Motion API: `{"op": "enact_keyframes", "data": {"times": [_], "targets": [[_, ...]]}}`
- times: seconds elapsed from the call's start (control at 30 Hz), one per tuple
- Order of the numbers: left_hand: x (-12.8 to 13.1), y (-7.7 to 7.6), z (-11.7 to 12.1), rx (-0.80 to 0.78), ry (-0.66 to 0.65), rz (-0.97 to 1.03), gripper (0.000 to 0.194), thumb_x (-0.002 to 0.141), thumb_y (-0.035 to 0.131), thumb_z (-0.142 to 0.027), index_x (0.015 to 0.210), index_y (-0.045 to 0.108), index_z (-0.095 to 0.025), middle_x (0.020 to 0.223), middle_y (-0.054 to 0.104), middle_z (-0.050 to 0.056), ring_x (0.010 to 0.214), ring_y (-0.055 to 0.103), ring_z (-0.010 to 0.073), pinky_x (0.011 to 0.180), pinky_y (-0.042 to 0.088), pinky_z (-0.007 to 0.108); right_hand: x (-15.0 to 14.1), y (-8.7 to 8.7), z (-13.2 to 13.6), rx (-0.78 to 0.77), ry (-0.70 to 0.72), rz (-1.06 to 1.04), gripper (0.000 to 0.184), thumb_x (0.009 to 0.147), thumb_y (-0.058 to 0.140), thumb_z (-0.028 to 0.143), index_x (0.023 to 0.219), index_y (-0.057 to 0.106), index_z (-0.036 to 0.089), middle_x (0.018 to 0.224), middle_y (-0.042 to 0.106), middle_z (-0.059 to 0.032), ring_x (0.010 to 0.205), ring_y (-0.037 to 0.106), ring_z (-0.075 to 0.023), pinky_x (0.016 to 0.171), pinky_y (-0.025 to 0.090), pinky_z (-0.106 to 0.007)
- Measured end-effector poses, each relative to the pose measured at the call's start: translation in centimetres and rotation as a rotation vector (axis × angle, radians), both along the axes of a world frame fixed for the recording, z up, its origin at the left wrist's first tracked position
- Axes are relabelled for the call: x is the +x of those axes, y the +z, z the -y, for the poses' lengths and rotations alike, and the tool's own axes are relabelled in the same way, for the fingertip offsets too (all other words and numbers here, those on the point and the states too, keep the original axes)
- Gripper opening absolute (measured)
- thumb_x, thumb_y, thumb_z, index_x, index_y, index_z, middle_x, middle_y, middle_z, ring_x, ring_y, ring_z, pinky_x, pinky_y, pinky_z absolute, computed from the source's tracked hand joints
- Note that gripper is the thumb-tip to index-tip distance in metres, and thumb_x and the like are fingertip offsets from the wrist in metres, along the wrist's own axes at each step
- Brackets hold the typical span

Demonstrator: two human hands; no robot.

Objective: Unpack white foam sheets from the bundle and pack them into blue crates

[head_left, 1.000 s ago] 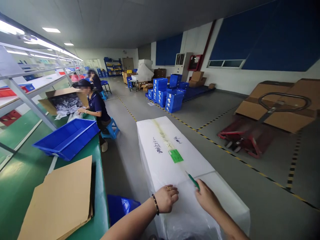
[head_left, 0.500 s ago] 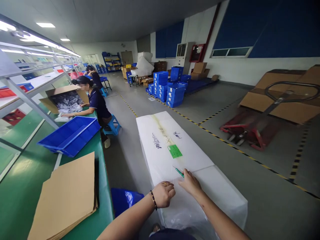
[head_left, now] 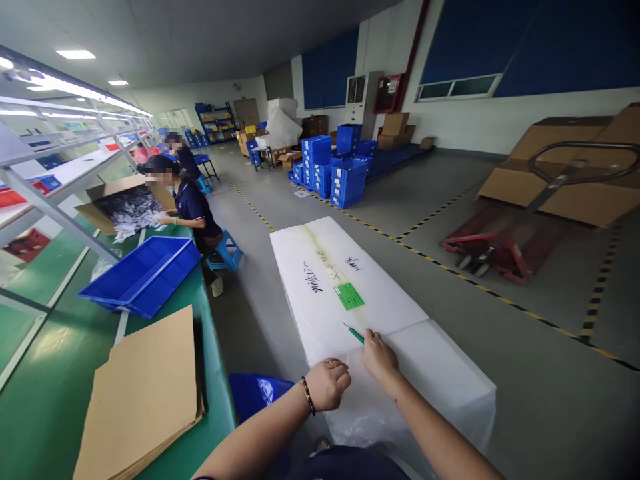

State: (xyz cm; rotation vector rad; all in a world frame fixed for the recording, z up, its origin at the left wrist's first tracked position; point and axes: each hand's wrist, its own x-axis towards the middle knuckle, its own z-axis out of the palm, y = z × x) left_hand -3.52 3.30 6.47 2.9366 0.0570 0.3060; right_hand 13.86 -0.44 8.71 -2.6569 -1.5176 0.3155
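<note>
In front of me stands a long white package [head_left: 310, 247] wrapped in clear plastic film [head_left: 400, 413]. Handwriting and a green label [head_left: 349, 297] mark its top. My right hand [head_left: 380, 357] is closed round a green-handled craft knife [head_left: 356, 335], whose thin blade points forward and left over the package, below the label. Close by on the left, my left hand [head_left: 327, 385] is closed at the near part of the package, pinching the loose film. Its fingertips are partly hidden.
On the green bench [head_left: 217, 373] at left lie flat cardboard sheets [head_left: 145, 393] and a blue bin [head_left: 145, 273]. A seated co-worker [head_left: 193, 203] handles small packets from a carton [head_left: 95, 213]. Blue crates [head_left: 347, 183] stand ahead; a red pallet jack [head_left: 520, 257] is at right.
My right hand and the knife have shifted slightly up in the view; my left hand stays closed nearly in place. The co-worker's hands have moved back from the bench. My view has shifted slightly.
</note>
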Motion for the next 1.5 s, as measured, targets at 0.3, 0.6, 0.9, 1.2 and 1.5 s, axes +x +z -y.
{"op": "enact_keyframes", "data": {"times": [0.3, 0.6, 0.9, 1.2, 1.5], "targets": [[-0.8, 1.5, -0.4, 0.007, 0.039, -0.104, 0.011, 0.075, 0.045, -0.016, 0.085, 0.05, -0.016, 0.09, 0.06, 0.008, 0.093, 0.055, 0.0177, 0.089, 0.041, 0.033, 3.1, 4.8, -0.3, 0.079, 0.029, 0.008, 0.023, 0.075, 0.04, 0.01, 0.095, 0.05, 0.015, 0.096, 0.059, -0.0098, 0.082, 0.058, -0.0191, 0.064, 0.034, -0.026], [4.5, 5.2, -1.8, -0.121, 0.103, 0.048, 0.093, 0.067, 0.046, -0.071, 0.131, 0.027, -0.007, 0.126, 0.048, 0.017, 0.118, 0.042, 0.0247, 0.105, 0.022, 0.044, 3.8, 6.5, -1.1, 0.105, 0.051, -0.008, 0.022, 0.071, 0.042, 0.009, 0.088, 0.053, 0.016, 0.083, 0.063, -0.0066, 0.079, 0.058, -0.0162, 0.061, 0.032, -0.023], [1.7, 5.1, -4.8, 0.06, 0.198, -0.191, 0.028, 0.083, 0.045, -0.036, 0.071, 0.059, -0.015, 0.067, 0.066, 0.007, 0.069, 0.063, 0.0187, 0.074, 0.044, 0.033, 6.7, 7.3, -0.8, 0.098, 0.003, 0.124, 0.025, 0.076, 0.038, 0.012, 0.096, 0.052, 0.016, 0.099, 0.059, -0.0113, 0.081, 0.059, -0.0201, 0.062, 0.034, -0.028], [-7.3, 5.2, -5.4, 0.068, 0.266, -0.179, 0.027, 0.086, 0.043, -0.031, 0.067, 0.055, -0.016, 0.069, 0.064, 0.002, 0.068, 0.06, 0.0141, 0.072, 0.04, 0.028, 12.1, 9.2, -1.4, 0.019, -0.099, 0.118, 0.029, 0.074, 0.04, 0.017, 0.099, 0.055, 0.017, 0.088, 0.064, -0.0121, 0.079, 0.06, -0.024, 0.06, 0.034, -0.029], [-9.3, 5.9, -5.4, 0.045, 0.3, -0.193, 0.03, 0.086, 0.043, -0.029, 0.062, 0.054, -0.016, 0.065, 0.062, 0.003, 0.066, 0.058, 0.0136, 0.073, 0.04, 0.029, 12.7, 10.2, -0.8, -0.001, -0.051, 0.094, 0.029, 0.073, 0.041, 0.016, 0.099, 0.055, 0.015, 0.089, 0.064, -0.0127, 0.08, 0.059, -0.0237, 0.06, 0.033, -0.028]]}}
